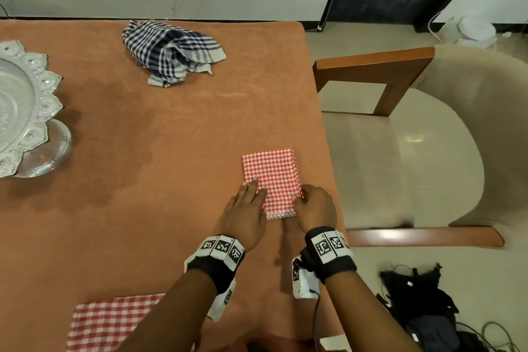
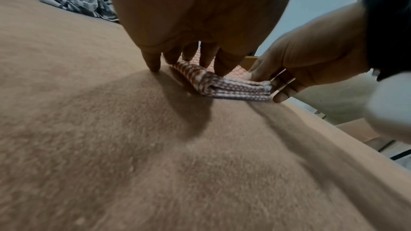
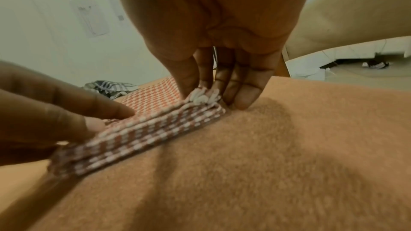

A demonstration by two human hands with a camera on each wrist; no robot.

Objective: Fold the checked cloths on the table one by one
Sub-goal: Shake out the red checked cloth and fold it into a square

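Note:
A small-checked red and white cloth point(image 1: 270, 174) lies folded into a thick rectangle near the table's right edge. My left hand point(image 1: 254, 191) rests flat on its near left part, fingers straight point(image 2: 224, 64). My right hand point(image 1: 300, 198) pinches the stacked layers at the near right corner between thumb and fingers point(image 3: 204, 97). A crumpled blue and white checked cloth point(image 1: 171, 51) sits at the far middle of the table. A larger-checked red and white cloth point(image 1: 114, 320) lies flat at the near edge, partly hidden under my left forearm.
The table point(image 1: 143, 151) has an orange fuzzy cover. A silver scalloped pedestal dish point(image 1: 25, 108) stands at the left. A beige chair with wooden arms point(image 1: 400, 137) is close on the right. Black bags and cables point(image 1: 423, 308) lie on the floor.

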